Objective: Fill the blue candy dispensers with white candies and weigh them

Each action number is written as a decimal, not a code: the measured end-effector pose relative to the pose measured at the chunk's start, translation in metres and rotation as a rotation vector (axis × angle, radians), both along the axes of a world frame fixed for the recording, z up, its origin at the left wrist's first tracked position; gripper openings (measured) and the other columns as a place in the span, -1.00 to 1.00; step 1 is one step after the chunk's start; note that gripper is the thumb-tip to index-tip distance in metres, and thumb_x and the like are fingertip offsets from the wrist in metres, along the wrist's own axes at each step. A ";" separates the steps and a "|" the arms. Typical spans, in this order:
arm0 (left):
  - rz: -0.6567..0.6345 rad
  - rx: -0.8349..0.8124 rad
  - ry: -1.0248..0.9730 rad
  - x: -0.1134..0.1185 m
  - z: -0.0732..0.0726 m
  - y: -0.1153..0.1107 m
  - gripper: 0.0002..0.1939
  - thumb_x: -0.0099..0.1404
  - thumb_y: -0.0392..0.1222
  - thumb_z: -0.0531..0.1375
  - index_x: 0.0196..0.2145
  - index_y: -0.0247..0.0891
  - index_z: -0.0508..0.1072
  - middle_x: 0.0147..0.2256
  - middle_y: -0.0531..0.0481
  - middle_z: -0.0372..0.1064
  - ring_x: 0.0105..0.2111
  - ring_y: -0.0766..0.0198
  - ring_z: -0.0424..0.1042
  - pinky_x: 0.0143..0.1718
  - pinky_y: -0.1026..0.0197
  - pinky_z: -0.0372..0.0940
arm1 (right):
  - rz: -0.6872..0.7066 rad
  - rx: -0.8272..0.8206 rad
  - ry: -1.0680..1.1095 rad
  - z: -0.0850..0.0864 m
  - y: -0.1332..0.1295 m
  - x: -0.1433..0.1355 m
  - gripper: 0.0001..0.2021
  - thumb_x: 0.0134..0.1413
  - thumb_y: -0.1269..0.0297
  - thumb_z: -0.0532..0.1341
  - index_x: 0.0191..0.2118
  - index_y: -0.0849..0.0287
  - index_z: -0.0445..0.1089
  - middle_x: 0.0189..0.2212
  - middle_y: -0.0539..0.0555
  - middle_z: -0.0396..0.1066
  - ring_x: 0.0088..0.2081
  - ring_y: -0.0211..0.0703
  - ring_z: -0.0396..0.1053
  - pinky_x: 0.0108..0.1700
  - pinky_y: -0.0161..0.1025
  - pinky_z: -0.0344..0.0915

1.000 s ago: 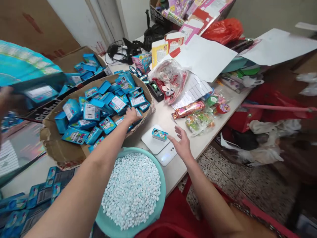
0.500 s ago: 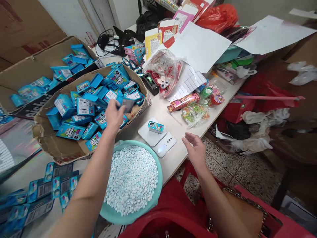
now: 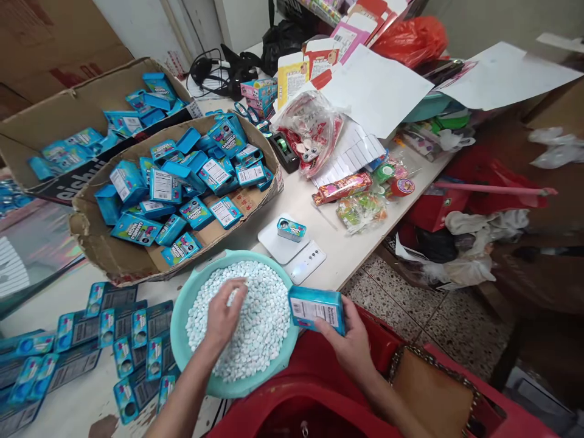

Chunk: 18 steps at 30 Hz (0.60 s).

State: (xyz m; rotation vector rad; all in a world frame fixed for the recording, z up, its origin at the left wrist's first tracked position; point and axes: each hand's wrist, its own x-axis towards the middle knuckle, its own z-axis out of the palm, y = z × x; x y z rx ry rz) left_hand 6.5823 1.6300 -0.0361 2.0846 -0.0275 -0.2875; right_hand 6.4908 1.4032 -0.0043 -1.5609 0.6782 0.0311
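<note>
My right hand [image 3: 349,340] grips a blue printed candy box [image 3: 314,307] between thumb and fingers. The box is held tilted beside the rim of the turquoise basin [image 3: 180,331], its label panel facing up. Inside the basin lies a heap of small white and pale-blue candies [image 3: 255,340]. My left hand [image 3: 227,311] is over this heap, fingers bent and thumb apart, fingertips at the candies; nothing shows between them. A small blue tin-shaped box [image 3: 291,229] rests on the white scale [image 3: 276,246] just beyond the basin.
A cardboard box [image 3: 201,252] full of blue candy boxes stands behind the basin, with a second carton [image 3: 27,134] beyond it. Flat blue packages [image 3: 116,334] lie in rows at left. Bagged sweets [image 3: 362,210], papers and a tape dispenser [image 3: 285,152] occupy the table's right side.
My left hand has moved from the cardboard box down into the basin. A blue candy box is now in my right hand, which was empty and has come nearer the basin.
</note>
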 end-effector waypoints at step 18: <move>-0.090 0.635 0.161 0.010 -0.042 -0.012 -0.45 0.18 0.25 -0.01 -0.13 -0.24 0.41 -0.15 -0.27 0.36 -0.14 -0.10 0.37 -0.17 0.00 0.22 | -0.185 -0.320 0.109 -0.049 -0.041 -0.006 -0.50 -0.32 0.07 0.39 -0.21 0.20 0.33 -0.33 0.11 0.45 -0.36 -0.08 0.40 -0.26 -0.09 0.37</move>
